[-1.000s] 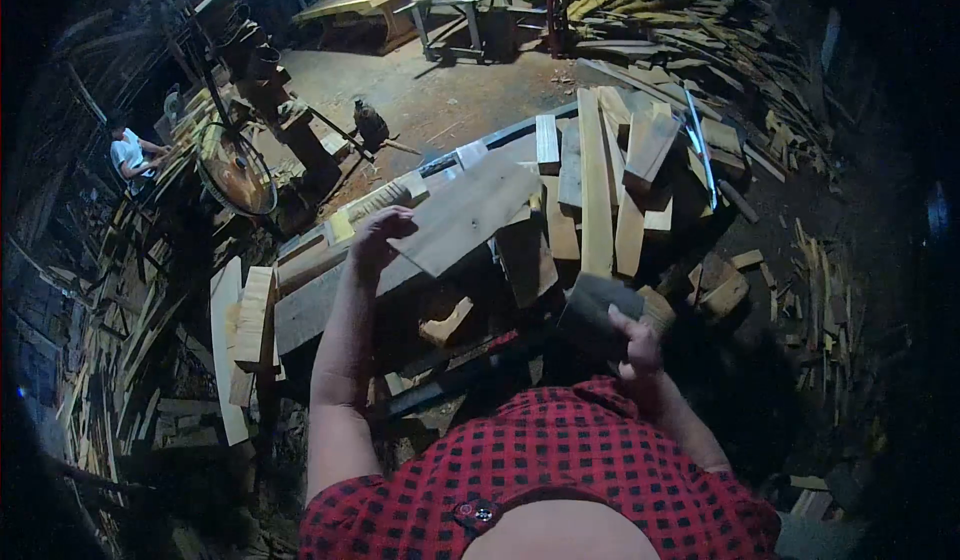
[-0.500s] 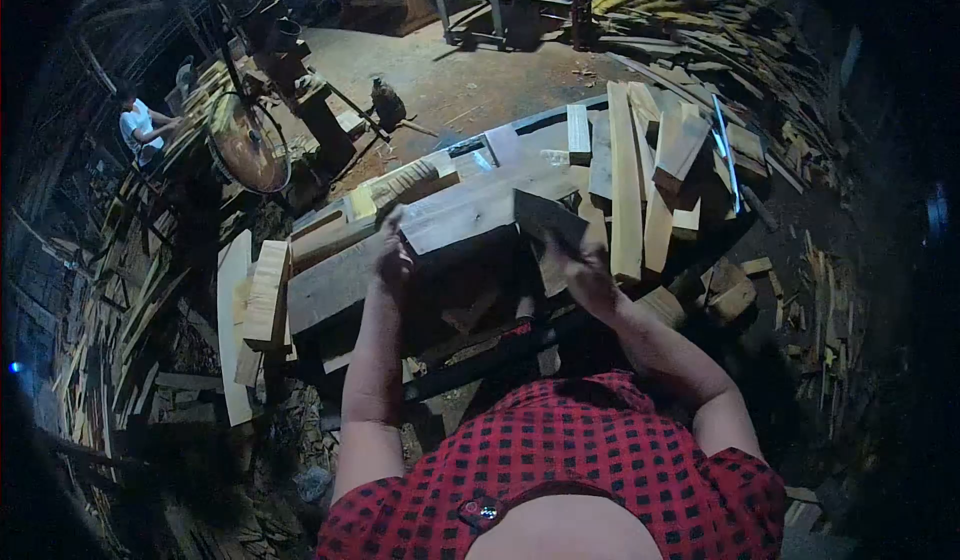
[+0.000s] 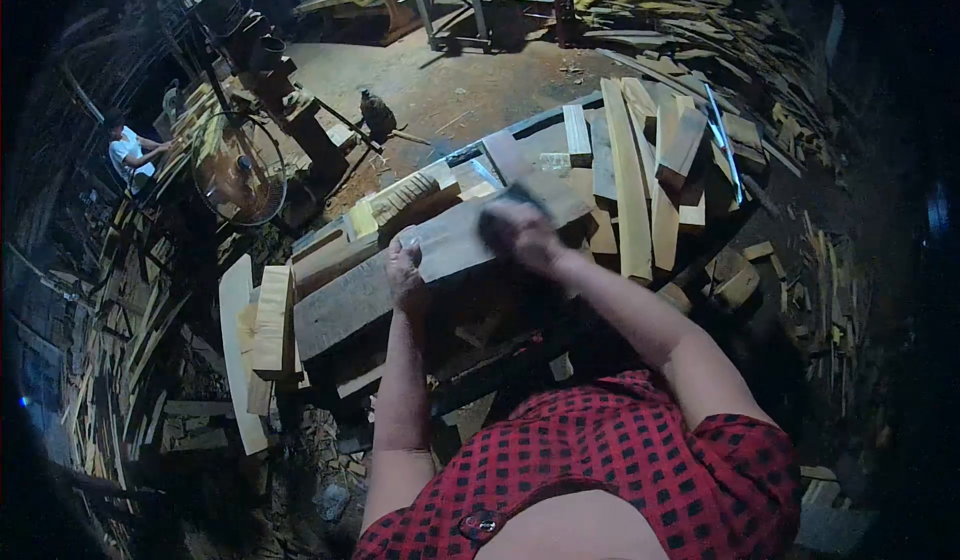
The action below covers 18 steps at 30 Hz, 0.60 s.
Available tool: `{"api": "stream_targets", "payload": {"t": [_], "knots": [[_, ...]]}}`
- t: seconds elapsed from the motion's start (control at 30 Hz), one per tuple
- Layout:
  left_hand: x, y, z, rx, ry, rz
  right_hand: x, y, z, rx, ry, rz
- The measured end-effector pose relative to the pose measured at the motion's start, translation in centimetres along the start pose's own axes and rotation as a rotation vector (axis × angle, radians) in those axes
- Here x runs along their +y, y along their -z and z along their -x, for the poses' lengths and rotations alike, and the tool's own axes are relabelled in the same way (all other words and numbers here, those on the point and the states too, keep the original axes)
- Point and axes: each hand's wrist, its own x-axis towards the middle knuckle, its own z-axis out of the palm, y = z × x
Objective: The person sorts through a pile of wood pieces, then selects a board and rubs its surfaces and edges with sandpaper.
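A pale wooden board [image 3: 455, 245] lies on a long, thick timber [image 3: 345, 295] in front of me. My left hand [image 3: 405, 272] is closed at the board's left end, thumb on top and fingers at the edge. Over the board's right half, my right hand [image 3: 520, 232] is smeared by motion, gripping a dark flat rectangular piece [image 3: 522, 196] that mostly hides under the palm. This piece overlaps the board's upper face. Just beyond the left hand sits a ridged wooden block [image 3: 405, 196].
Lumber offcuts [image 3: 630, 175] are stacked at the right of the bench. Upright pale boards [image 3: 272, 320] stand at the left. A round fan [image 3: 240, 168] is at far left, near a person [image 3: 130, 150] handling strips. Scrap wood heaps [image 3: 700, 40] lie around the floor.
My right hand has swung left from beyond the board's right end onto its upper face, with the dark piece. My left hand has shifted slightly right and down in view.
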Motion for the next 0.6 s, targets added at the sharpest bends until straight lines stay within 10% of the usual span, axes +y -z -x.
{"api": "stream_targets", "payload": {"t": [0.03, 0.1, 0.13, 0.33, 0.4, 0.47, 0.5, 0.6], "knots": [[0.2, 0.0, 0.1, 0.028, -0.068, -0.204, 6.9, 0.7, 0.0, 0.323, 0.082, 0.382], [-0.7, 0.5, -0.1, 0.026, -0.037, -0.091, 3.8, 4.9, -0.3, 0.259, -0.530, 0.366], [-1.1, 0.7, -0.4, 0.021, -0.008, 0.023, 5.0, 4.0, -0.4, 0.261, -0.526, 0.366], [-0.4, -0.4, 0.7, -0.083, 0.003, 0.410, -6.2, -7.0, -1.5, 0.233, 0.370, 0.205], [-4.1, 2.8, -1.0, -0.100, 0.028, 0.437, -5.5, -7.2, -2.4, 0.189, 0.323, 0.085], [-7.6, 6.0, -3.0, -0.234, -0.289, -0.201, -1.6, -5.8, -3.6, 0.181, 0.346, -0.006], [-3.2, 1.7, -0.5, -0.083, -0.041, 0.297, 1.4, -4.2, -3.7, 0.155, 0.112, -0.173], [-3.3, 3.6, -0.8, -0.037, -0.819, -1.090, 5.7, 3.1, -2.7, 0.153, -0.539, 0.485]]}}
